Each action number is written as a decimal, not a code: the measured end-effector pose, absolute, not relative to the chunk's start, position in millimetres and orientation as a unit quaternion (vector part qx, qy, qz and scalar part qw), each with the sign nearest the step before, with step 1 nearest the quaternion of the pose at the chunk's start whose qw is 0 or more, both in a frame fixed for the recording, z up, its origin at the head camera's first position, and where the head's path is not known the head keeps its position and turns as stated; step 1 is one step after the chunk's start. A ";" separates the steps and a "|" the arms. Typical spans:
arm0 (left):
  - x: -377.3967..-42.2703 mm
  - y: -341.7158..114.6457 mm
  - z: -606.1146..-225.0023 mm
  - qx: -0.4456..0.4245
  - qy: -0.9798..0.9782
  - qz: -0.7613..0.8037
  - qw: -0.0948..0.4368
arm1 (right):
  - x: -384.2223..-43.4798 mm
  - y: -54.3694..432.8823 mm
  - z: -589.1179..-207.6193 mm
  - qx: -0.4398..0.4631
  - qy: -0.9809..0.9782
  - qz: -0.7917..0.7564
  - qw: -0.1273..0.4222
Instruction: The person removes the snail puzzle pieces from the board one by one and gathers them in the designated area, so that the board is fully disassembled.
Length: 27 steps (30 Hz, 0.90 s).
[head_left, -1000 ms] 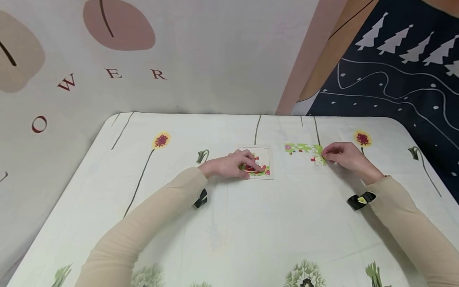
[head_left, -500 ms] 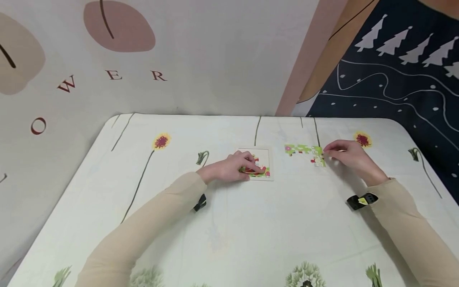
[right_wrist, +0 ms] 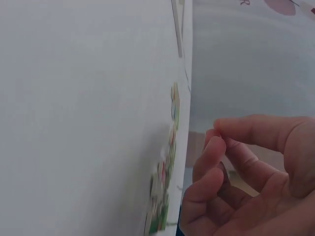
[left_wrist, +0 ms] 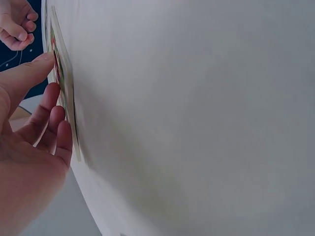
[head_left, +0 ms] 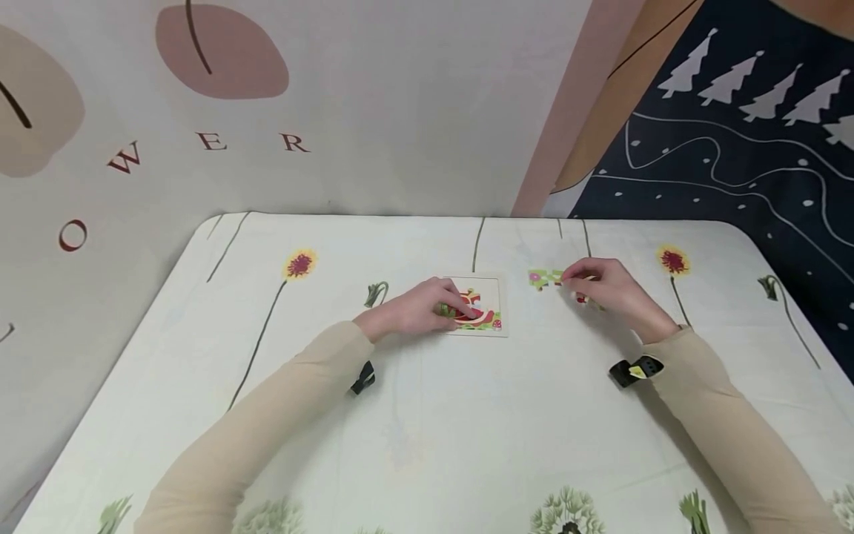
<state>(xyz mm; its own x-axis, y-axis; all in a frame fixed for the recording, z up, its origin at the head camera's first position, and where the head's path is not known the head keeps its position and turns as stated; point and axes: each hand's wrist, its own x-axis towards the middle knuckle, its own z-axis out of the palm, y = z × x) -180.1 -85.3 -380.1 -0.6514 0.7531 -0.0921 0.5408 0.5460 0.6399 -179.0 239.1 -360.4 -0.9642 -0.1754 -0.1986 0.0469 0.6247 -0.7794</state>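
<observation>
My left hand rests on a small square jigsaw board, one finger extended on the red picture in its frame. In the left wrist view, my left fingertips lie along the board's surface. My right hand hovers over loose jigsaw pieces to the right of the board and hides part of them. In the right wrist view, thumb and fingertips of my right hand meet in a curl with no piece showing between them. The pieces lie in a row below.
A white tablecloth printed with flowers covers the table, whose far edge runs just behind the board and pieces. Behind it hang a pale printed cloth and a dark cloth with trees. Both wrists carry black straps.
My right hand has moved left from the right edge of the pieces to over their middle. My left hand has shifted slightly left, baring more of the board's picture.
</observation>
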 end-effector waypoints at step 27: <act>-195.0 -96.3 -386.0 0.378 0.826 0.356 0.220 | -185.2 169.4 -373.1 -0.151 0.871 -0.442 0.152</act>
<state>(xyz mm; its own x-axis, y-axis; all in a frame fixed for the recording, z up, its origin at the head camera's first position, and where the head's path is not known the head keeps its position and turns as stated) -195.0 -96.3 -386.0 -0.6179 0.7806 -0.0943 0.4670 0.4609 0.7546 -185.2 169.4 -373.1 -0.9081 -0.3975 -0.1320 -0.1278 0.5632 -0.8163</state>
